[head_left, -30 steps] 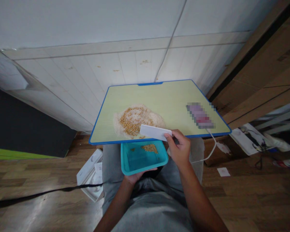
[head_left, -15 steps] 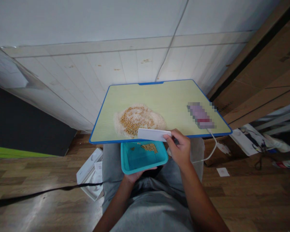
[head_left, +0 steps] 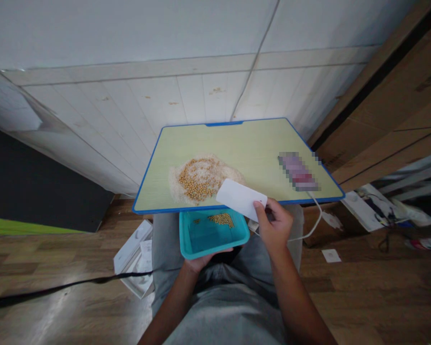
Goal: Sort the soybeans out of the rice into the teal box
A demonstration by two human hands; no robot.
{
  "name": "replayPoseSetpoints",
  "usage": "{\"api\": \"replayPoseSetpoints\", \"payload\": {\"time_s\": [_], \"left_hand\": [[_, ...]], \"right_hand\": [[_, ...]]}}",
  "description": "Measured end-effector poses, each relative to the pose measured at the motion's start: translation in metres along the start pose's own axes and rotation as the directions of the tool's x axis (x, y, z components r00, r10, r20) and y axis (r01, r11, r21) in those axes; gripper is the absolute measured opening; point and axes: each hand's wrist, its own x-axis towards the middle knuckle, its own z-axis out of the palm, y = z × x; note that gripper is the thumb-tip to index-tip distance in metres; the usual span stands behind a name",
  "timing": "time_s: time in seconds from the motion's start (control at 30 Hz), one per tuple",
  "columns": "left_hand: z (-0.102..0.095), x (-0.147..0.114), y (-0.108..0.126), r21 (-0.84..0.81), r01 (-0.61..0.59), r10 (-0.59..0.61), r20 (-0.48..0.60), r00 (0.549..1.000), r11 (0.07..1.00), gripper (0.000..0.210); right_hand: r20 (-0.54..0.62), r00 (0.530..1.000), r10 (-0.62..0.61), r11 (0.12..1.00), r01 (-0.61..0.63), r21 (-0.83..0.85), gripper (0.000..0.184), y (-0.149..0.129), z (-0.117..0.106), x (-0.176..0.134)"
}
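My right hand point(head_left: 275, 223) pinches a white card point(head_left: 241, 197) by its right end, above the near edge of the table. Beneath the table edge, my left hand point(head_left: 201, 261) supports a teal plastic tub point(head_left: 215, 249) from below; most of its fingers are hidden under it. Some yellow soybeans point(head_left: 221, 219) lie inside the tub along its far side. On the tabletop, to the left of the card, spreads a pile of soybeans point(head_left: 196, 184) mixed with white rice-like grains point(head_left: 233, 175).
The small table point(head_left: 258, 143) has a blue rim and stands against a white panelled wall. A blurred-out phone-like object point(head_left: 298, 171) with a white cable point(head_left: 319, 218) lies at its right. Cardboard boxes point(head_left: 391, 120) stand to the right, and an opened white box point(head_left: 138, 263) sits on the floor.
My right hand has moved a little right and toward me, and the card has turned so that its flat face shows. The tub and my left hand have stayed in place.
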Motion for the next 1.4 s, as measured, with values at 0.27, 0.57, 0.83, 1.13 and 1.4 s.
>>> {"api": "replayPoseSetpoints", "payload": {"time_s": [0.27,0.57,0.83,1.13,1.4], "left_hand": [[-0.012,0.004,-0.006,-0.116,0.000,0.004,0.034,0.999,0.993,0.070],[-0.001,-0.001,-0.002,-0.046,-0.003,0.002,-0.025,1.000,0.999,0.075],[0.007,-0.003,0.001,-0.044,-0.004,0.002,-0.050,0.999,0.999,0.066],[0.004,-0.003,-0.001,0.003,-0.017,0.017,-0.015,1.000,1.000,0.077],[0.005,-0.004,0.000,0.022,-0.016,0.017,-0.050,0.999,1.000,0.075]], "right_hand": [[-0.116,0.993,-0.003,0.998,-0.004,-0.063,0.041,0.009,-0.004,0.001],[-0.108,0.993,-0.054,0.996,0.046,-0.076,0.041,0.002,0.011,0.015],[-0.094,0.977,-0.192,0.979,0.184,-0.091,0.025,0.001,0.017,0.036],[-0.075,0.971,-0.228,0.969,0.219,-0.112,0.031,-0.004,0.016,0.040],[-0.026,0.963,-0.267,0.958,0.262,-0.121,0.034,-0.005,0.016,0.044]]}}
